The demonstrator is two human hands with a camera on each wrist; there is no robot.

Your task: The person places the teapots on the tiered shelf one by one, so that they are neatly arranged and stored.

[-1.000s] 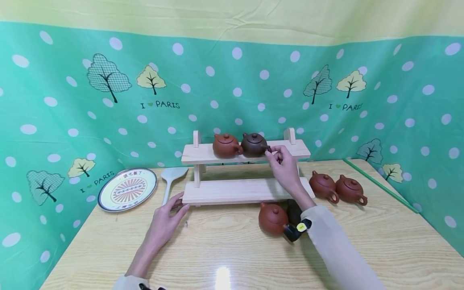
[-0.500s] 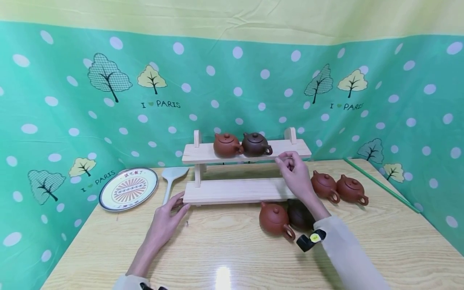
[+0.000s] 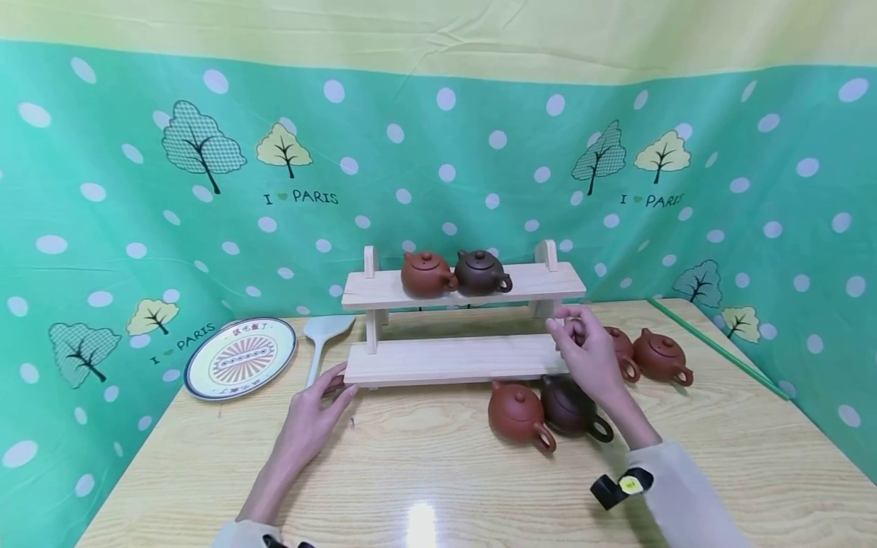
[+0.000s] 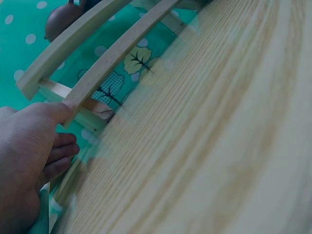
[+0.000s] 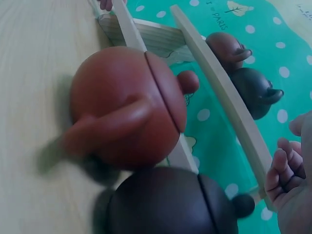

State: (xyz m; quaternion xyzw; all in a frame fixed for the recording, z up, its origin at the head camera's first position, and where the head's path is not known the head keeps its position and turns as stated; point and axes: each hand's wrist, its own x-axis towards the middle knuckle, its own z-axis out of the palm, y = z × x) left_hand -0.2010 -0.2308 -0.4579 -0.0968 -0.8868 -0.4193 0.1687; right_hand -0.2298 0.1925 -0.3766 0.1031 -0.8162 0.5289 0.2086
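Observation:
My left hand (image 3: 317, 418) holds the left end of a two-tier wooden shelf (image 3: 452, 361), its thumb against the lower board (image 4: 109, 68). Bent, empty fingers show on my right hand (image 3: 589, 354), which hovers over the shelf's lower right end. A reddish-brown teapot (image 3: 426, 275) and a dark brown teapot (image 3: 479, 272) sit side by side on the upper board. In front of the shelf stand another reddish teapot (image 5: 122, 107) and another dark teapot (image 3: 569, 407). Two more reddish teapots (image 3: 661, 356) are at the right, one partly behind my right hand.
To the left a patterned plate (image 3: 241, 359) lies beside a pale spatula (image 3: 325, 329). A green stick (image 3: 715, 346) runs along the table's right edge. Behind everything hangs a green dotted cloth (image 3: 425, 167).
My right hand has let go of the dark teapot's handle on the upper board and moved right and down. The dark teapot in front has come into fuller view. My left hand stays put.

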